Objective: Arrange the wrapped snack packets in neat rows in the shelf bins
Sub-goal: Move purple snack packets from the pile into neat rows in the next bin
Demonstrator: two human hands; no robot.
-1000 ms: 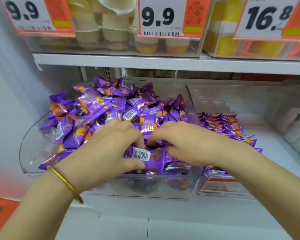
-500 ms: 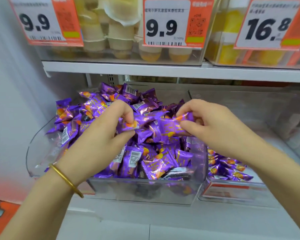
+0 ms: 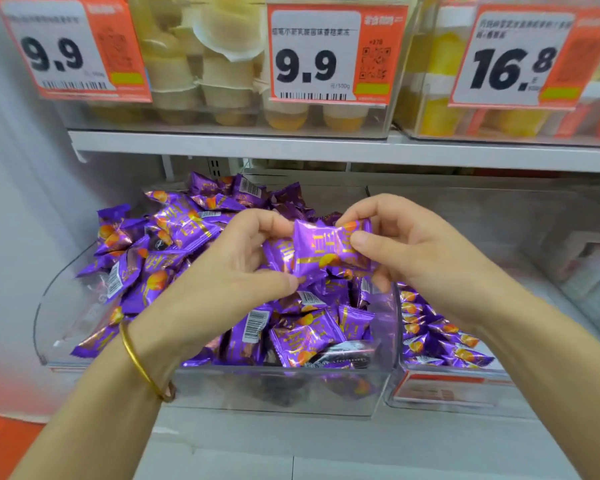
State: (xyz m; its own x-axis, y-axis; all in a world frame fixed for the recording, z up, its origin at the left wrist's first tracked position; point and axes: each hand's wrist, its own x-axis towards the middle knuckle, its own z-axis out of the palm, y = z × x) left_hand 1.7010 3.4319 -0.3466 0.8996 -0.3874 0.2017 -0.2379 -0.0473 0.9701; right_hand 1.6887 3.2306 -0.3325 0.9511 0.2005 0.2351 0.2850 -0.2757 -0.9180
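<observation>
Left hand (image 3: 229,271), right hand (image 3: 420,251) pinch packet (image 3: 326,249); tag (image 3: 312,53) 9.9.

Free room at the right bin (image 3: 492,258) rear; left bin (image 3: 66,306) heaped with packets (image 3: 174,237); shelf (image 3: 361,152) overhead.

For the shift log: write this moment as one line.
left hand: pinching packet bunch | right hand: pinching same bunch | position: above loose pile in left bin | right bin: rowed packets
</observation>
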